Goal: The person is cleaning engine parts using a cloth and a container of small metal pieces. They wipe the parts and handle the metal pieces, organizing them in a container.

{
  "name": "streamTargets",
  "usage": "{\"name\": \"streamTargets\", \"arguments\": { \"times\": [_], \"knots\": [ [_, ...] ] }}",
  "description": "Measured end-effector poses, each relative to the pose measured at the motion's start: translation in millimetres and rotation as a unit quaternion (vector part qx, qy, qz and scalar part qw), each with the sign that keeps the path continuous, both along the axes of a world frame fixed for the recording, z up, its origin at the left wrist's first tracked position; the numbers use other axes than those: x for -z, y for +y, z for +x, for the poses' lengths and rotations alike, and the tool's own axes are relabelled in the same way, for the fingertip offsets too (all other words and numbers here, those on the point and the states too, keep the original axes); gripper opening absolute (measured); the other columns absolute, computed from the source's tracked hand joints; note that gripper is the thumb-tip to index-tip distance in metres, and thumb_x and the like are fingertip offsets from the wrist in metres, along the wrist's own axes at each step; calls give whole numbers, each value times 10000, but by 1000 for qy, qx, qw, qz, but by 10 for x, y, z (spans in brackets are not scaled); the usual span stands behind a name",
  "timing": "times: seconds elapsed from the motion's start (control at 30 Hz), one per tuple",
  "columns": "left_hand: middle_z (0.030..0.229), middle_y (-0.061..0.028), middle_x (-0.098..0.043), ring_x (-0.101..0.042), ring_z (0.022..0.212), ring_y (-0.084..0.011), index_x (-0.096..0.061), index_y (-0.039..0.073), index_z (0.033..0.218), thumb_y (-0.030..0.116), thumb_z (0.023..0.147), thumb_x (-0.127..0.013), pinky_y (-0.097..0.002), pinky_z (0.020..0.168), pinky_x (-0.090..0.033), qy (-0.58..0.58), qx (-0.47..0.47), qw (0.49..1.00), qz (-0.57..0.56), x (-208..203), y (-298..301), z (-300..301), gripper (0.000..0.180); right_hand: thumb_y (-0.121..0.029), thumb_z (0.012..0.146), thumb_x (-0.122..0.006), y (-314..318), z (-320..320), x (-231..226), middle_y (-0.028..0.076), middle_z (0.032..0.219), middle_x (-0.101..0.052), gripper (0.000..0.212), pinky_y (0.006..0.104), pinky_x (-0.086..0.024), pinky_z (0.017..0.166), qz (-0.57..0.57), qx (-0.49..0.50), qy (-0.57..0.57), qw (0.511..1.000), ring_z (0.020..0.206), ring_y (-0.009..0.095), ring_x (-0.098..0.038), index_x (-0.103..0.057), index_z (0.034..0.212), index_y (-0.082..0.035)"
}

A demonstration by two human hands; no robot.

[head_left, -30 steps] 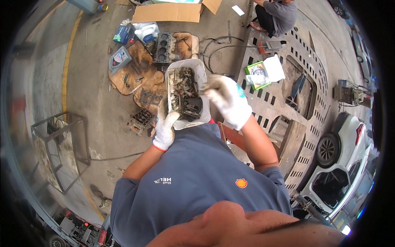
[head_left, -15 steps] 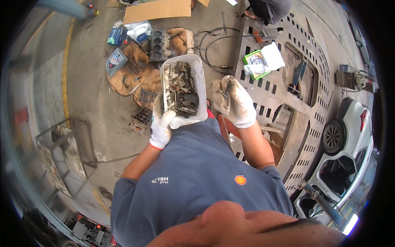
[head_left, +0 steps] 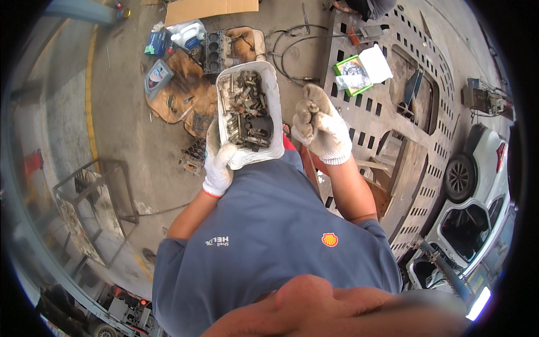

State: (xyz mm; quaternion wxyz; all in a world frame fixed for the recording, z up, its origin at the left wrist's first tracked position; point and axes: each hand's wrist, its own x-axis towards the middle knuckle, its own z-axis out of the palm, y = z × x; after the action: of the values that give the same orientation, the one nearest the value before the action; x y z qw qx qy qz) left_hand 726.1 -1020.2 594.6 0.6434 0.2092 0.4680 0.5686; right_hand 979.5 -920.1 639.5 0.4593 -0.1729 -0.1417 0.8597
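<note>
A white plastic tub (head_left: 275,112) full of dirty metal bolts (head_left: 247,96) is held up in front of my body. My left hand (head_left: 218,168), in a stained white work glove, grips the tub by its near left side, thumb over the rim. To the right of the tub, apart from it, is my right hand (head_left: 331,135), also gloved. Its fingers pinch a small dark bolt (head_left: 313,109), partly hidden by the glove.
Beyond the tub an engine block (head_left: 214,53) stands on oily cardboard (head_left: 168,106), beside plastic jugs (head_left: 188,35). A perforated metal platform (head_left: 387,101) at right bears an open green-and-white box (head_left: 373,64). A metal frame (head_left: 90,191) stands left. Another person (head_left: 373,7) is at the far right.
My right hand has turned, its fingers now curled more around the bolt. The tub has shifted slightly up and left with my left hand still on it.
</note>
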Motion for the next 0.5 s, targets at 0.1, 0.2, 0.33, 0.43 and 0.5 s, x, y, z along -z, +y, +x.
{"name": "streamTargets", "arguments": {
  "times": [0.1, 0.2, 0.33, 0.43, 0.5],
  "knots": [
    [1571, -179, -467, -524, 1417, -314, -207, 25, 1668, 206, 887, -664, -460, 1181, -454, 16, 7, 1000, 9, -2, -5, -5, 923, -255, 968, -770, 5, -13, -40, 70, 1045, -614, 688, 312, -457, 659, 19, 13, -20, 1000, 778, 192, -599, -433, 1561, -163],
    [1575, -175, -462, -519, 1422, -311, -217, 28, 1666, 205, 893, -660, -458, 1182, -453, 6, 9, 1000, 12, -35, 3, 0, 909, -323, 1000, -727, -14, 39, 96, 227, 1284, -609, 764, 463, -597, 855, -15, 12, -3, 1000, 1057, 369, -691, -346, 1619, -87],
    [1573, -171, -462, -517, 1419, -305, -232, 31, 1663, 188, 894, -657, -456, 1180, -454, 5, 16, 1000, 6, -28, 10, -5, 893, -519, 1012, -669, -17, -10, 15, 242, 1443, -538, 809, 571, -527, 1077, -24, 14, 21, 999, 1296, 456, -594, -351, 1611, -79],
    [1564, -168, -471, -528, 1403, -301, -252, 27, 1656, 168, 895, -641, -448, 1172, -461, 6, 8, 1000, 9, -18, 22, 32, 866, -637, 988, -638, -5, -24, 32, 249, 1519, -498, 877, 611, -476, 1145, -18, 24, 22, 999, 1376, 498, -533, -378, 1598, -63],
    [1559, -166, -477, -537, 1391, -297, -260, 21, 1652, 150, 899, -622, -441, 1166, -465, 6, 15, 1000, 24, -24, 24, 21, 845, -696, 965, -621, -15, -45, -36, 257, 1551, -470, 932, 623, -437, 1175, -34, 20, 7, 999, 1405, 512, -498, -378, 1597, -56]
  ]
}}
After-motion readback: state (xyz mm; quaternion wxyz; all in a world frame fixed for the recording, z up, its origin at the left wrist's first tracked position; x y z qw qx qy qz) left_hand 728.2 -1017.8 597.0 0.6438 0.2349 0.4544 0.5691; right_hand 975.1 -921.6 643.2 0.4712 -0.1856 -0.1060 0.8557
